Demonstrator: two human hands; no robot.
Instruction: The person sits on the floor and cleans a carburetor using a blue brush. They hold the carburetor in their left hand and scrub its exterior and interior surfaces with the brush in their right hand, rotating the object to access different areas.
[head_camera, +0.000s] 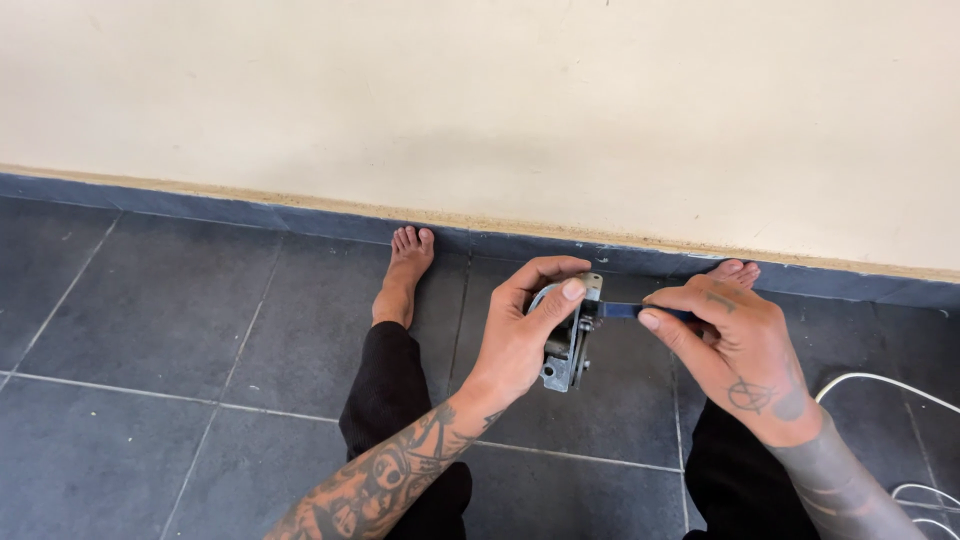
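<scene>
My left hand (520, 330) grips a small grey metal mechanical part (568, 345), thumb and fingers wrapped round its upper edge. My right hand (735, 345) holds a dark, slim tool (625, 311) by its handle, the tip pressed against the side of the metal part. Both hands are raised above the floor between my legs.
I sit on dark grey floor tiles (150, 300) with my legs in black trousers stretched out, bare feet (405, 270) touching a blue skirting strip under a cream wall (500, 100). White cables (905, 400) lie on the floor at the right.
</scene>
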